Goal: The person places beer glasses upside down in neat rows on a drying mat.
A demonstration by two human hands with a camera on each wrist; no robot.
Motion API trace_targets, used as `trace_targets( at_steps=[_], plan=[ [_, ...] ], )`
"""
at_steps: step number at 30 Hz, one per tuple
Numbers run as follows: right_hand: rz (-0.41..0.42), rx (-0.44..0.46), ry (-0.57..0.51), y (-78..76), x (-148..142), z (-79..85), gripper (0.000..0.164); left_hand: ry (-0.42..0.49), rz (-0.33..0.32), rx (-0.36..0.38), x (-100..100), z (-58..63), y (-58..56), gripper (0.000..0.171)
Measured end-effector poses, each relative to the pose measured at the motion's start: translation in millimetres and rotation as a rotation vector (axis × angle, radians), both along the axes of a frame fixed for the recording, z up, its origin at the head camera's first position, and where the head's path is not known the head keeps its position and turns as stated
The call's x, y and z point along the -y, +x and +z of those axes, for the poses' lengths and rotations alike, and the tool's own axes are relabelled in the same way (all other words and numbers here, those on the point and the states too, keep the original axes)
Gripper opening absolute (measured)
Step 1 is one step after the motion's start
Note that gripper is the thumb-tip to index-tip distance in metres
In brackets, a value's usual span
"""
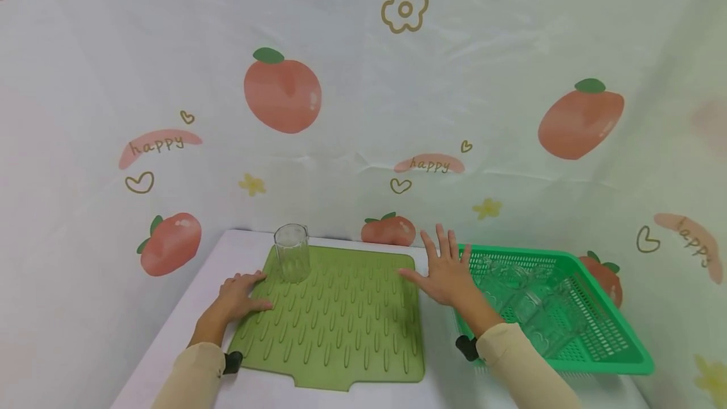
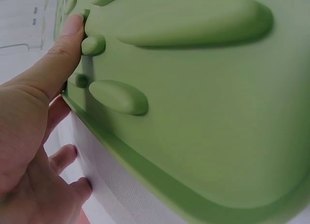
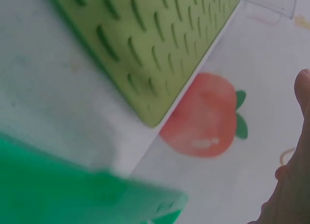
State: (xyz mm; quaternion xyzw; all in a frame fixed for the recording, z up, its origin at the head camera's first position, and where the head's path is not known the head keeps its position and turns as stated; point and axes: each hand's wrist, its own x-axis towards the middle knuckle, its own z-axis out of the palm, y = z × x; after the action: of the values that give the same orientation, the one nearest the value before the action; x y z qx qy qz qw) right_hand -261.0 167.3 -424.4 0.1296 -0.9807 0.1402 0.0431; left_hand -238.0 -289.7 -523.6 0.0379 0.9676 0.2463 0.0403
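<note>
A green drying mat (image 1: pixel 341 320) with raised ridges lies flat on the white table. On its back left corner a clear drinking glass (image 1: pixel 293 254) stands upright. My left hand (image 1: pixel 235 298) rests at the mat's left edge; in the left wrist view its thumb (image 2: pixel 63 54) touches the ridged top while the other fingers lie beside the rim. With fingers spread, my right hand (image 1: pixel 445 275) is raised between the mat and a green plastic basket (image 1: pixel 630 349), holding nothing. Several clear glass vessels (image 1: pixel 528 305) lie inside the basket.
The white table (image 1: pixel 170 358) ends at the back against a hanging cloth (image 1: pixel 352 112) printed with fruit and flowers. The basket's near left rim stands close beside my right forearm.
</note>
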Motion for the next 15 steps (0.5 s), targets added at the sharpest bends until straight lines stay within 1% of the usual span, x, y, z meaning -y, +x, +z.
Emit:
trace_targets(
  at_steps=[9, 15],
  plan=[
    [-0.050, 0.018, 0.037, -3.3, -39.2, 4.4, 0.099, -0.014, -0.008, -0.011, 1.7, -1.6, -1.8, 0.084],
    [-0.081, 0.046, 0.033, -2.5, -66.4, 6.0, 0.101, -0.005, 0.000, 0.010, -0.6, 4.3, 0.8, 0.084]
  ],
)
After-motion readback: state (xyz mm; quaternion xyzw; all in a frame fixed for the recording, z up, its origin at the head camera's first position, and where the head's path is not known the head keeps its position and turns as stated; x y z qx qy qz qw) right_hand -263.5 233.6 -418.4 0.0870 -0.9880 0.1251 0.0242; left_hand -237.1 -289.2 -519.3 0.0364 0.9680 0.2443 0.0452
